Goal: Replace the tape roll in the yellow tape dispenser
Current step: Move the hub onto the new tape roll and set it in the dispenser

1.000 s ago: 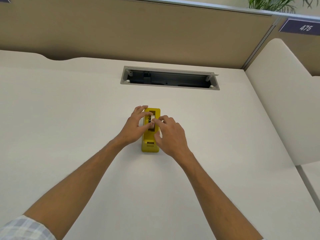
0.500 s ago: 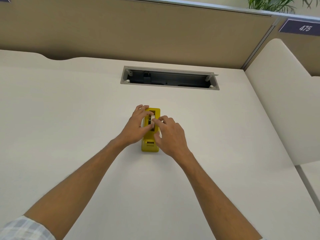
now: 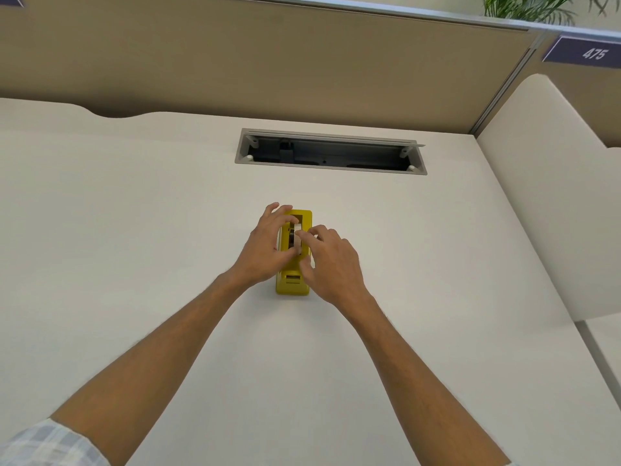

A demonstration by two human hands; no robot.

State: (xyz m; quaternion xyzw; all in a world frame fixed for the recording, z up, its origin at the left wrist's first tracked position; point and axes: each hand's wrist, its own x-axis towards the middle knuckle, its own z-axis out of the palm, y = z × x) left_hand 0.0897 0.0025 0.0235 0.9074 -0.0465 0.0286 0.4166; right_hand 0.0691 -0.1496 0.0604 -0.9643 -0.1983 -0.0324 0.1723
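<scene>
The yellow tape dispenser (image 3: 293, 286) stands on the white desk (image 3: 134, 230), its long axis pointing away from me. A white tape roll (image 3: 297, 237) sits on edge in its top slot. My left hand (image 3: 267, 248) wraps the dispenser's left side, thumb and fingers pinching the roll. From the right, my right hand (image 3: 331, 264) touches the same roll with its fingertips, its thumb against the dispenser's right wall. The roll's lower half is hidden inside the slot.
An open grey cable tray (image 3: 331, 153) is recessed in the desk beyond the dispenser. A tan partition (image 3: 268, 62) closes the back, a white side panel (image 3: 544, 196) the right. A purple sign reading 475 (image 3: 588, 52) hangs at top right.
Both hands stay on the dispenser. My right fingertips have shifted slightly farther onto the roll, and the roll sits a little more exposed in the slot.
</scene>
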